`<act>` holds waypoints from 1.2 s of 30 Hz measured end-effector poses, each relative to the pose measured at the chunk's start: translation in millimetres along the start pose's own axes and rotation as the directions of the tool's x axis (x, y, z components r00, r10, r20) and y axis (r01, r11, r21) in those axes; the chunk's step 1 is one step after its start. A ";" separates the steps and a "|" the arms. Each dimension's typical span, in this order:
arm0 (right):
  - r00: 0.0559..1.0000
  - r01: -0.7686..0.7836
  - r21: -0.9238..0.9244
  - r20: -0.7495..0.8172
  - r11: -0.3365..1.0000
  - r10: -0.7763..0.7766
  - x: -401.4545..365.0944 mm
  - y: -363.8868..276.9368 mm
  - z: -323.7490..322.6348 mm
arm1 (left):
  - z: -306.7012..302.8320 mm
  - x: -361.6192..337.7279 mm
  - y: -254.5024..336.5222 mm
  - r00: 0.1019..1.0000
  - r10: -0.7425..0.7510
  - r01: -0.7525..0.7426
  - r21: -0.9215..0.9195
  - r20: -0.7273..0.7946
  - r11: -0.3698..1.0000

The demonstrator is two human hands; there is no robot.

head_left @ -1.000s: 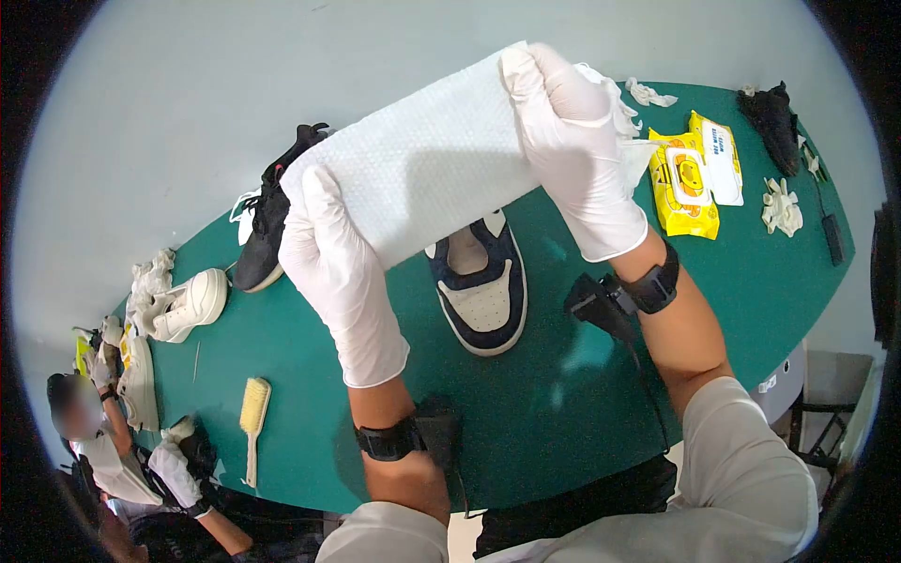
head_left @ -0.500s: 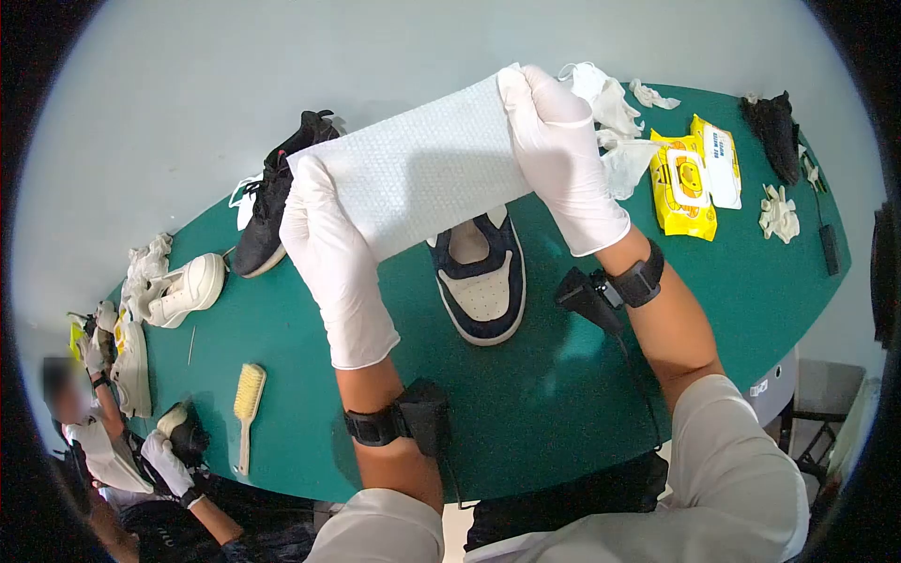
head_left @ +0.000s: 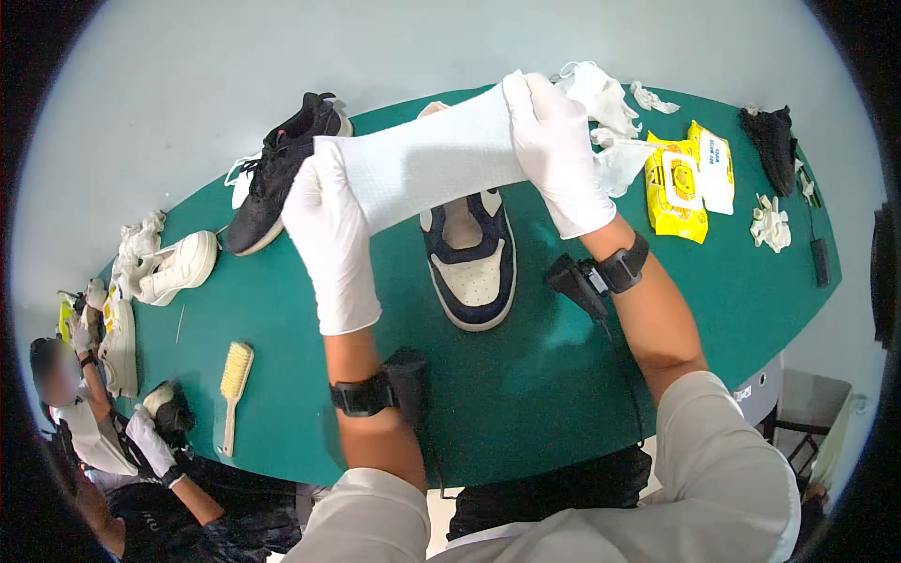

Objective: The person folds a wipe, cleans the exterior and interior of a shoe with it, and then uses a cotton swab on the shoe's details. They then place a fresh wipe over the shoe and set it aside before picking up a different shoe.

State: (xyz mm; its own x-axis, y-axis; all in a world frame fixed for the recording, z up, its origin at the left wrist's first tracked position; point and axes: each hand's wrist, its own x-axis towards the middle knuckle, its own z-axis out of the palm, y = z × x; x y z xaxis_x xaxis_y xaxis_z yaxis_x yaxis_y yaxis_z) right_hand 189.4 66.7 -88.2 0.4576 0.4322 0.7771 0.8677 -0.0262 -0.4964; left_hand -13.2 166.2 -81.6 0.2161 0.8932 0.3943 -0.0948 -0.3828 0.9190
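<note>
A white textured wipe [head_left: 436,155] is stretched between my two gloved hands above the table. My left hand [head_left: 328,220] is closed on its left end, thumb on top. The right end is pinched by my right hand [head_left: 554,150]. Below the wipe lies a navy and cream sneaker [head_left: 472,272], toe toward me; the wipe hides part of its far end. Beyond my left hand stands a black lace-up shoe [head_left: 267,192]. To the right of my right hand is a yellow pack of wipes [head_left: 676,192] with its lid flipped up.
A wooden-handled brush [head_left: 235,394] and a white shoe [head_left: 178,267] lie left on the green table [head_left: 526,394]. Crumpled white gloves [head_left: 771,225] and a black cloth-like item [head_left: 771,150] are at right. At far left, a co-worker's gloved hand [head_left: 150,441] is by a dark shoe.
The wipe has become flatter and tauter, its left end a little lower in shape. The whole scene has shifted slightly up and left in view. Both hands keep their hold.
</note>
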 end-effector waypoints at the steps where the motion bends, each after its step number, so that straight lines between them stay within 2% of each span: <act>1: 0.999 -0.039 -0.033 0.025 0.999 0.040 -4.0 3.2 3.2 | 0.3 0.9 -13.4 1.000 0.026 -0.026 0.012 0.004 1.000; 4: 0.987 -0.114 -0.183 0.090 0.977 0.132 -19.9 16.1 11.6 | 3.4 3.7 -52.3 0.999 0.054 -0.054 0.085 0.005 0.995; 6: 0.981 -0.101 -0.339 0.123 0.935 0.150 -29.6 29.1 17.2 | 9.9 -4.2 -60.8 0.998 -0.016 0.010 0.111 0.056 0.994; 7: 0.987 -0.046 -0.432 0.116 0.900 0.107 -33.9 33.2 21.1 | 13.2 -8.2 -62.4 0.994 -0.072 0.059 0.156 0.080 0.986; 8: 0.983 -0.037 -0.455 0.144 0.889 0.115 -37.6 37.5 22.9 | 14.6 -10.2 -66.0 0.990 -0.083 0.053 0.252 0.110 0.966; 10: 0.970 -0.017 -0.495 0.204 0.869 0.134 -43.0 38.4 24.3 | 20.7 -16.6 -70.1 0.997 -0.005 -0.023 0.338 0.083 0.941; 11: 0.929 -0.030 -0.543 0.296 0.839 0.224 -42.2 32.3 21.6 | 20.9 -17.2 -73.0 0.996 -0.018 -0.016 0.362 0.091 0.932; 15: 0.911 -0.004 -0.535 0.346 0.845 0.223 -53.2 30.7 25.4 | 26.5 -19.3 -93.0 0.992 -0.015 -0.041 0.425 0.129 0.904; 19: 0.918 -0.004 -0.511 0.339 0.860 0.206 -60.0 35.0 26.1 | 29.6 -22.9 -88.3 0.988 -0.015 -0.060 0.472 0.153 0.880; 22: 0.922 0.051 -0.514 0.355 0.856 0.158 -63.6 41.8 26.1 | 29.1 -20.6 -91.1 0.983 -0.018 -0.075 0.488 0.183 0.870; 26: 0.935 0.101 -0.548 0.337 0.830 0.109 -65.2 43.4 20.4 | 29.9 -23.2 -83.1 0.974 -0.066 -0.036 0.439 0.216 0.898; 29: 0.928 0.061 -0.581 0.332 0.812 0.168 -65.3 43.2 18.1 | 29.9 -22.3 -80.6 0.968 -0.086 -0.032 0.456 0.236 0.890; 36: 0.934 0.048 -0.551 0.321 0.833 0.159 -63.5 45.5 18.8 | 23.1 -17.8 -87.1 0.980 -0.046 -0.055 0.482 0.193 0.874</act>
State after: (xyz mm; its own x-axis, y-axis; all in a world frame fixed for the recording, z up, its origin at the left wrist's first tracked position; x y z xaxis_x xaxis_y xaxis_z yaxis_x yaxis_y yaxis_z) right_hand 196.2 55.0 -167.5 0.5025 0.6889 0.5224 0.8519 -0.4975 -0.1633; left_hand 13.7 178.2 -168.6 0.4041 0.8472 0.3450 0.3738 -0.4972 0.7830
